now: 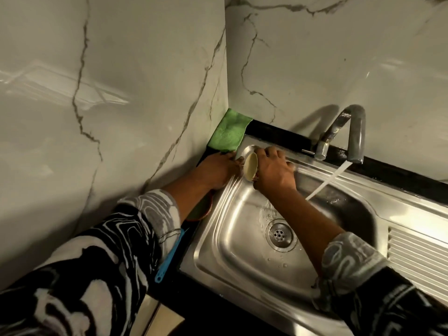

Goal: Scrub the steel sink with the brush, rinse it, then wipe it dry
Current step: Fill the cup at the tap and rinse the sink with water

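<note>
One cup (251, 169) in right hand (275, 172), left hand (217, 172) at sink (219, 214) rim

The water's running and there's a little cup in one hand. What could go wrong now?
1. The stream lands beside the right arm, so it may splash the sleeve.
2. The right hand tips the cup right by the green cloth; spilled water could soak the cloth needed for drying.
3. The blue brush lies under the left arm and might get knocked away.
</note>
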